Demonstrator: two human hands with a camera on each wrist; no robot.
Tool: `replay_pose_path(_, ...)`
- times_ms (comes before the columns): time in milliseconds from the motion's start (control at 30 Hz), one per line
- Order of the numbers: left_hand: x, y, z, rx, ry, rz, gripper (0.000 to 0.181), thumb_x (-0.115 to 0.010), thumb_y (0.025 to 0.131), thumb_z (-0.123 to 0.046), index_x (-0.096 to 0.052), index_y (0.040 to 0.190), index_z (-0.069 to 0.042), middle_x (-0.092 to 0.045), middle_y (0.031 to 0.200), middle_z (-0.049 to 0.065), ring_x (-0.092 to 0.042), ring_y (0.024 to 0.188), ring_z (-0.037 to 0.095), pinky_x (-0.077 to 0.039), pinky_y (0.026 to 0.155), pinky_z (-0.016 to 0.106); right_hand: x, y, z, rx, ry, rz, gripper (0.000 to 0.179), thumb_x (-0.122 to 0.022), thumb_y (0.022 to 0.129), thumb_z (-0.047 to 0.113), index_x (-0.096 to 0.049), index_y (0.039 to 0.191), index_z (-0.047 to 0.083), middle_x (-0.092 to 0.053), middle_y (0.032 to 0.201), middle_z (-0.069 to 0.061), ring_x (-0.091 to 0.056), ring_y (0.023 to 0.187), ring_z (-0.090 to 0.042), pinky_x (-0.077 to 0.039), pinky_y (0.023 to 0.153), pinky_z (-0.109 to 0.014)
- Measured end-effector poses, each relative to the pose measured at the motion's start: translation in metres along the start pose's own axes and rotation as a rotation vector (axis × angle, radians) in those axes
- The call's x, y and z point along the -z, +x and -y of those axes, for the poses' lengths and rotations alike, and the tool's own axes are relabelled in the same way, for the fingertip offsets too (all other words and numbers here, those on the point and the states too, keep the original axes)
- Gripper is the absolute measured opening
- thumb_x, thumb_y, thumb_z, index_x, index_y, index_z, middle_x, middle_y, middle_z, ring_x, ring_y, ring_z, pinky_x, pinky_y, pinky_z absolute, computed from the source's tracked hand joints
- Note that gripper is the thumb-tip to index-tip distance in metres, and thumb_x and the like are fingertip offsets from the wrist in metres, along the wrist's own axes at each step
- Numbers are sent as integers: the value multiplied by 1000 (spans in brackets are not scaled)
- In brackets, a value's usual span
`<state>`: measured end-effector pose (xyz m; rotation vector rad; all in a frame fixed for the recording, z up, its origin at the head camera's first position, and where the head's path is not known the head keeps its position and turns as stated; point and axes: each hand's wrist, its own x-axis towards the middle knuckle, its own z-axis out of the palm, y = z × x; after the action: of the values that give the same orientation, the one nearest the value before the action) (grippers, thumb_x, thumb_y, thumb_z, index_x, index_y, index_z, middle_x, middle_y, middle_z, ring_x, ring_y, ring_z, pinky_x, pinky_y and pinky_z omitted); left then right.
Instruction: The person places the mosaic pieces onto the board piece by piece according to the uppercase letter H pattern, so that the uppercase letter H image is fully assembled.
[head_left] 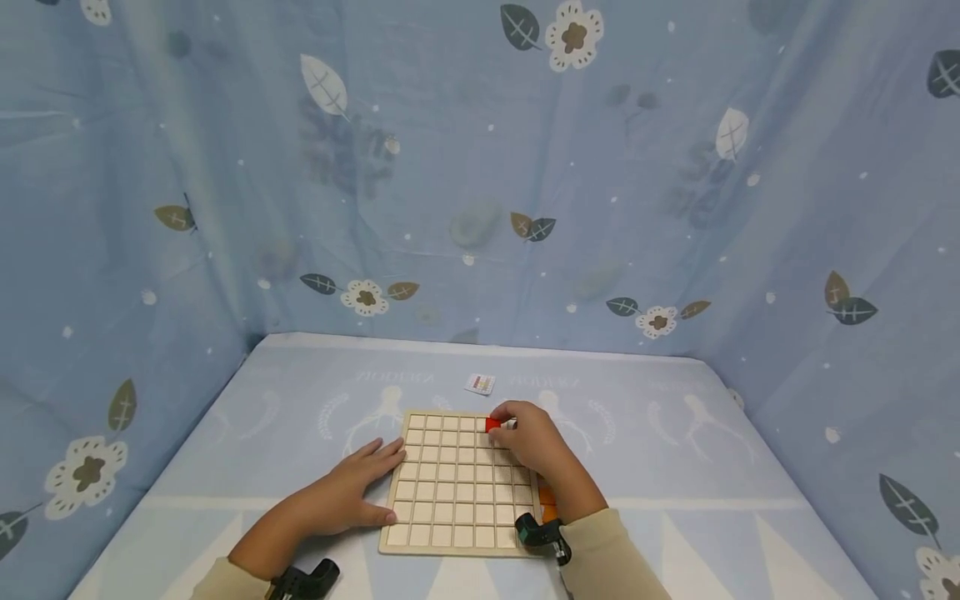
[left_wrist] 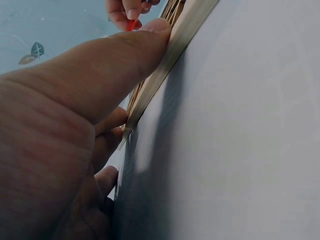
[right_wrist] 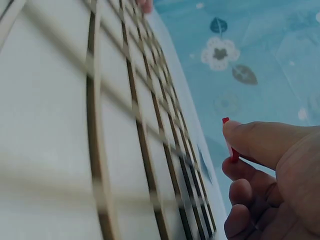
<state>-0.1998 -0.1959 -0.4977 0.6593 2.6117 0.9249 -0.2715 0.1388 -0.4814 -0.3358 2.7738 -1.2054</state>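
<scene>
A pale wooden grid board [head_left: 444,493] lies on the table, its square cells divided by raised strips. Between the thumb and fingers of my right hand [head_left: 531,435] is a small red tile [head_left: 492,424], pinched over the board's far right part. In the right wrist view the red tile [right_wrist: 230,140] shows as a thin piece, held above the grid. My left hand [head_left: 341,495] rests at the board's left edge with thumb and fingers spread. The left wrist view shows the left thumb [left_wrist: 125,60] against the board's side [left_wrist: 167,65].
Orange tiles [head_left: 548,503] lie by the board's right edge, partly hidden under the right forearm. A small printed card [head_left: 480,384] lies beyond the board's far edge. Patterned blue cloth [head_left: 465,167] encloses the table [head_left: 300,383] at the back and sides.
</scene>
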Motion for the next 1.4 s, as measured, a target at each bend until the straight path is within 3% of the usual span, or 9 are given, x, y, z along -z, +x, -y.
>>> replay_pose_path(400, -1, 1, 2, 7, 1, -4, 101, -83, 85, -53, -36, 165, -13, -22, 175, 3, -8, 161, 46, -16, 117, 79, -34, 15, 20, 24, 59, 63, 20, -79, 96, 26, -72, 113, 20, -68, 108, 3, -63, 89, -17, -54, 74, -36)
replay_pose_path(633, -2, -1, 4, 13, 6, -7, 101, -83, 84, -54, -37, 164, -13, -22, 175, 2, -8, 161, 46, -16, 117, 79, -47, 18, 30, 22, 37, 49, 20, -80, 95, 25, -74, 112, 19, -69, 106, 2, -63, 90, -16, -54, 78, -37)
replay_pose_path(900, -1, 0, 2, 0, 9, -11, 101, -82, 85, -55, -37, 164, -13, -22, 175, 4, -8, 161, 46, -17, 117, 79, -56, 18, 35, 37, -23, 52, 20, -78, 97, 26, -75, 115, 20, -67, 116, 0, -63, 98, -18, -55, 87, -42)
replay_pose_path(1067, 0, -1, 2, -14, 9, -15, 100, -82, 85, -54, -36, 164, -12, -22, 175, 5, -9, 160, 47, -17, 117, 79, -60, 20, 35, 42, -75, 39, 19, -78, 97, 27, -75, 115, 20, -64, 114, -1, -62, 96, -18, -54, 85, -41)
replay_pose_path(1400, 0, 0, 1, -18, 11, -9, 100, -82, 86, -53, -36, 164, -12, -22, 175, 6, -8, 160, 48, -17, 116, 79, -59, 16, 36, 13, -58, 31, 20, -79, 95, 25, -75, 114, 19, -64, 114, -1, -61, 94, -18, -55, 85, -41)
